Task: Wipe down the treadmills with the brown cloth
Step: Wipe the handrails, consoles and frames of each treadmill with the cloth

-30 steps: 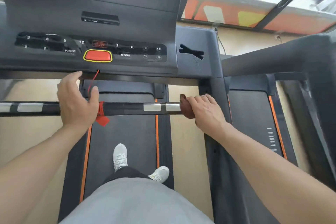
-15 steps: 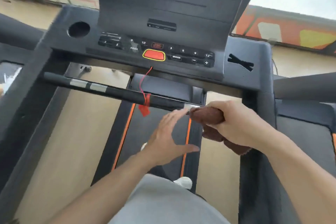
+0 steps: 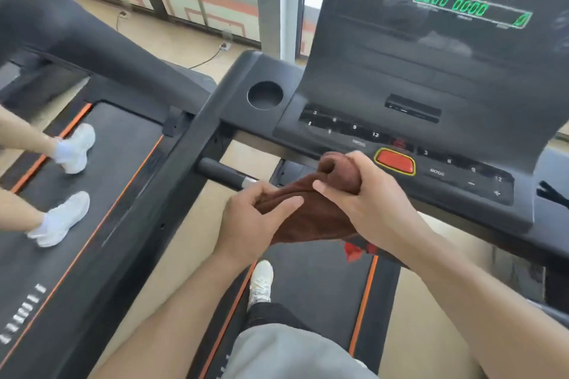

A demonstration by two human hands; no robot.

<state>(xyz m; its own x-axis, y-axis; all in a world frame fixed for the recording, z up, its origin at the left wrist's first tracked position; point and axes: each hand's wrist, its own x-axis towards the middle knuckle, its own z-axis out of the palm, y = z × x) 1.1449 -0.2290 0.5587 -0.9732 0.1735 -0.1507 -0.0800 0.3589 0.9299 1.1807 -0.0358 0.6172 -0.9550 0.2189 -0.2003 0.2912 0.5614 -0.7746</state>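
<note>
Fingers of both hands curl into the brown cloth point(image 3: 311, 212), which hangs bunched between them just in front of the treadmill console point(image 3: 431, 138). At the cloth's 3 o'clock, the right hand point(image 3: 369, 203) grips its upper wad beside the red stop button point(image 3: 395, 161); at its 9 o'clock, the left hand point(image 3: 255, 218) pinches a lower fold over the handlebar point(image 3: 221, 174). Another person's white shoes point(image 3: 66, 184) stand on the neighbouring belt at 9 o'clock.

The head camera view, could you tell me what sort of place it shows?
Most likely a gym. Two treadmills stand side by side: one with a lit console and a red stop button, the neighbouring belt with another person's white shoes on it.
</note>
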